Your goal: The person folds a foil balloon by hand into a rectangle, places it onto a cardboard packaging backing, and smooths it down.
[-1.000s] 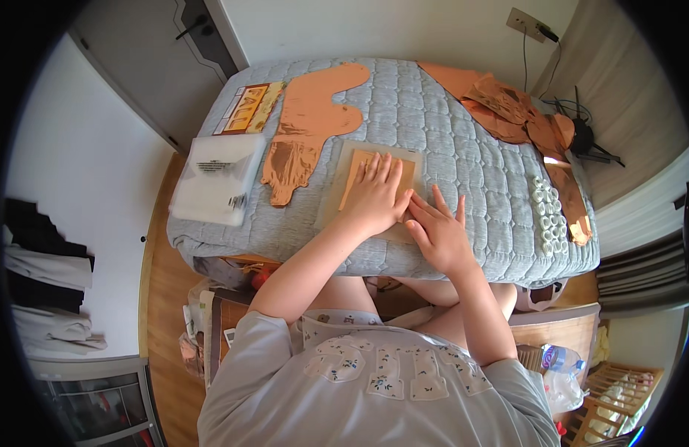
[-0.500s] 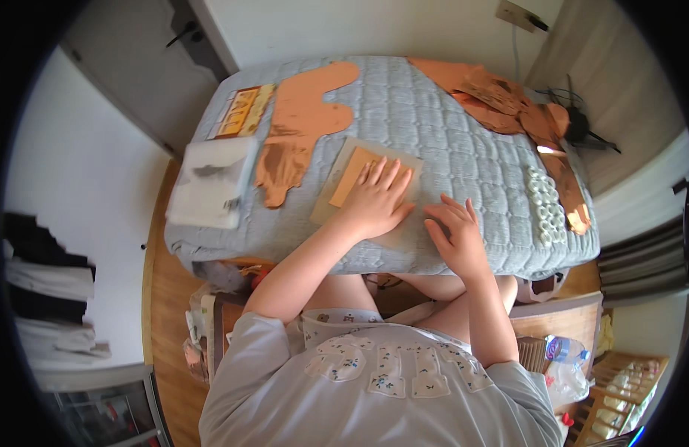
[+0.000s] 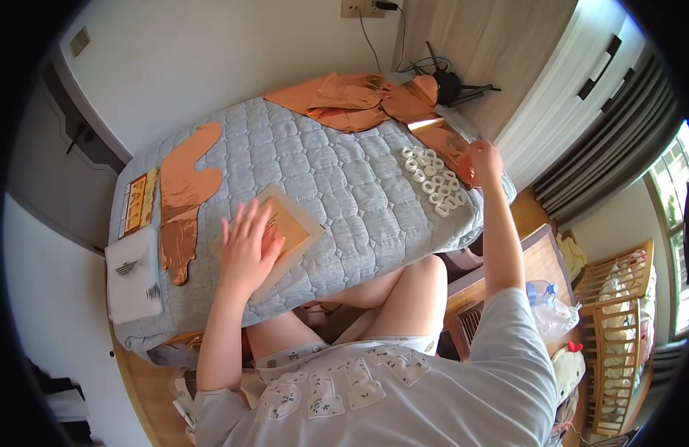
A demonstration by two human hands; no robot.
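Copper foil sheet point(image 3: 463, 158): at the worktop's point(image 3: 344, 179) 3 o'clock edge, just past the white rings point(image 3: 434, 179); thin, light, crinkly, so I judge it tears and creases easily.
My right hand point(image 3: 484, 158): fingers closed on the foil's edge, pinching it; better taken flat near a corner.
Cream card point(image 3: 288, 231): at 8 o'clock, stiff, may slide on the quilting.
My left hand point(image 3: 246, 249): spread, palm pressed flat on the card.
Foil cutout point(image 3: 184, 197): at 9 o'clock, apart from both hands.

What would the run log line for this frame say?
left hand: flat on tan card in clear sleeve | right hand: reaching to shiny orange foil sheet, grip unclear | white tape rings beside | surface: grey quilted mat
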